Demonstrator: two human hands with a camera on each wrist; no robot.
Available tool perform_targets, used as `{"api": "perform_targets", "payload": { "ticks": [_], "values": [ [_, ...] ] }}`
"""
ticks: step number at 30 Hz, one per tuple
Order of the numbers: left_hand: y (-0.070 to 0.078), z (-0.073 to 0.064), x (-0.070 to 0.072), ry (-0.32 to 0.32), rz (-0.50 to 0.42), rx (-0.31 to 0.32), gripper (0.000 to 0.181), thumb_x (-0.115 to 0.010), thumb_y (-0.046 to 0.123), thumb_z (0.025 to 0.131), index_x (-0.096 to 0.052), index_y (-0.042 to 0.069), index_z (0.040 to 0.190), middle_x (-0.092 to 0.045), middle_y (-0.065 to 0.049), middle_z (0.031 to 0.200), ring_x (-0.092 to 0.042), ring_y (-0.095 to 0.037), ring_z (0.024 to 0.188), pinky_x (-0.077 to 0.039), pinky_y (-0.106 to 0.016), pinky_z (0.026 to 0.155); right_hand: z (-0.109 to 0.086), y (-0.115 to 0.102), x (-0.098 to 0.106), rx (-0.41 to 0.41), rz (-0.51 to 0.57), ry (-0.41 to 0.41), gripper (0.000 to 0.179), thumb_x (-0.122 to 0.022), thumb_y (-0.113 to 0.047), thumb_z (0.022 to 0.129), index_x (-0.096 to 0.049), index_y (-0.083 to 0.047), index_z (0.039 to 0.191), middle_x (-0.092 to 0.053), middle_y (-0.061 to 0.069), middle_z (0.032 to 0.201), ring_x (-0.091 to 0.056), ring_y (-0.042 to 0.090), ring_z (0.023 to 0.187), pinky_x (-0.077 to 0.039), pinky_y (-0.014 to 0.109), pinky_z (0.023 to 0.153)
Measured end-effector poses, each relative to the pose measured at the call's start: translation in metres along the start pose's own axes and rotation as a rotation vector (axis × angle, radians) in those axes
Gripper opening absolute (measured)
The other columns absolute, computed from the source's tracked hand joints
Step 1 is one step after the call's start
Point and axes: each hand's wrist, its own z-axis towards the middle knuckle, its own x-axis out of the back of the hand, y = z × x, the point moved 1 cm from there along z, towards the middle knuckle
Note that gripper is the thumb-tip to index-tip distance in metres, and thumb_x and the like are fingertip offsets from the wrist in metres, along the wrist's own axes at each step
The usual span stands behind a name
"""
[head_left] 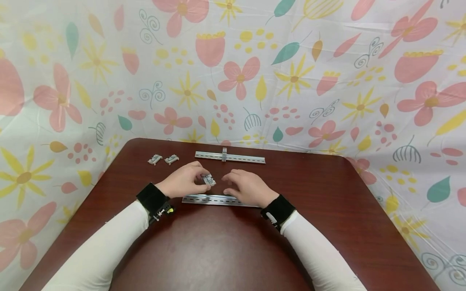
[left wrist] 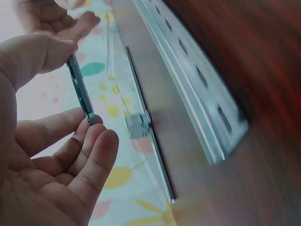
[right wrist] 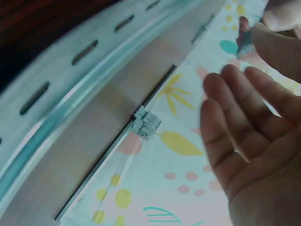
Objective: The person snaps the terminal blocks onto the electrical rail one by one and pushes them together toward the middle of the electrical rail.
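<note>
My left hand [head_left: 182, 180] pinches a small grey DIN-rail terminal block [head_left: 209, 180] between thumb and fingertips, above the far edge of the near slotted metal DIN rail [head_left: 198, 199]. In the left wrist view the terminal block [left wrist: 80, 88] appears edge-on as a thin dark strip, thumb at one end and fingers at the other. My right hand [head_left: 247, 188] hovers over the right part of that rail, hiding some of it. Its fingers are loosely bent and hold nothing; the right wrist view shows the bare palm and fingers [right wrist: 235, 101].
Farther back lies a second DIN rail [head_left: 244, 158] with grey terminal blocks [head_left: 224, 154] mounted near its middle. Two loose terminal blocks [head_left: 155, 159] lie at the back left of the brown table [head_left: 309, 178]. A flower-patterned curtain [head_left: 284, 97] hangs behind the table.
</note>
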Motion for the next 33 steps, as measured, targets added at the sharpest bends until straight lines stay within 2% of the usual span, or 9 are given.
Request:
{"api": "perform_targets", "payload": {
  "ticks": [8,15,20,26,33],
  "values": [
    [0.014,0.001,-0.005,-0.031,-0.054,-0.018,0.035,-0.083,0.033,0.100,-0.081,0.012,0.128,-0.067,0.001,0.110,-0.067,-0.016,0.094,-0.058,-0.034,0.083,0.000,-0.008,-0.005,0.178,-0.062,0.173,0.036,-0.087,-0.025,0.100,-0.076,-0.008,0.130,-0.072,0.002,0.109,-0.066,0.016,0.091,-0.058,0.035,0.079],
    [0.018,0.000,-0.007,-0.038,-0.092,-0.029,0.030,-0.082,0.033,0.100,-0.083,0.016,0.124,-0.069,0.002,0.108,-0.067,-0.018,0.094,-0.058,-0.033,0.081,-0.001,-0.009,-0.012,0.283,-0.087,0.250,0.030,-0.088,-0.024,0.099,-0.076,-0.009,0.122,-0.072,0.001,0.108,-0.067,0.015,0.090,-0.058,0.032,0.076],
    [0.019,0.000,-0.006,-0.040,-0.131,-0.028,0.029,-0.083,0.033,0.099,-0.083,0.017,0.124,-0.069,0.006,0.107,-0.067,-0.012,0.094,-0.059,-0.033,0.083,0.000,-0.010,-0.013,0.317,-0.113,0.286,0.024,-0.089,-0.018,0.097,-0.078,-0.009,0.115,-0.074,0.002,0.106,-0.068,0.016,0.089,-0.059,0.032,0.076],
    [0.018,0.000,-0.007,-0.055,-0.183,-0.034,0.028,-0.081,0.035,0.102,-0.082,0.017,0.125,-0.070,0.007,0.109,-0.070,-0.007,0.095,-0.060,-0.032,0.085,0.000,-0.010,-0.013,0.314,-0.115,0.297,0.014,-0.085,-0.012,0.099,-0.079,-0.008,0.111,-0.075,0.002,0.103,-0.070,0.017,0.089,-0.061,0.034,0.078],
    [0.017,-0.001,-0.008,-0.064,-0.148,-0.033,0.029,-0.076,0.038,0.107,-0.083,0.020,0.128,-0.073,0.010,0.114,-0.067,-0.009,0.099,-0.058,-0.036,0.086,0.001,-0.007,-0.016,0.316,-0.102,0.323,0.011,-0.087,-0.014,0.098,-0.081,-0.009,0.107,-0.078,0.000,0.098,-0.074,0.016,0.087,-0.063,0.034,0.079]
  ]
}}
